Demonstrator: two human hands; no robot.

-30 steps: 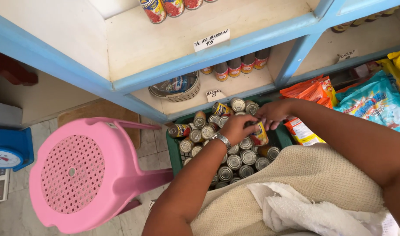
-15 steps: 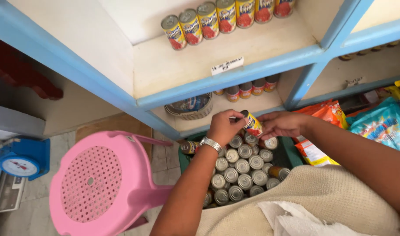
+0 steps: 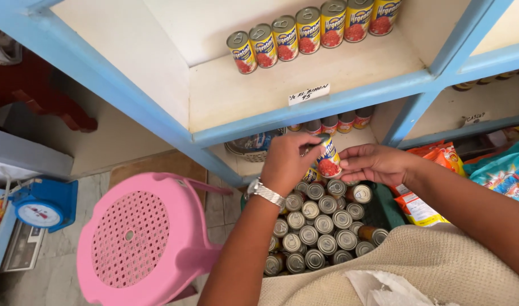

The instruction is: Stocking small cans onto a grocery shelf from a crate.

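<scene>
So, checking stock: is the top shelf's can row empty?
No, six cans stand in a row on the top shelf.
</scene>
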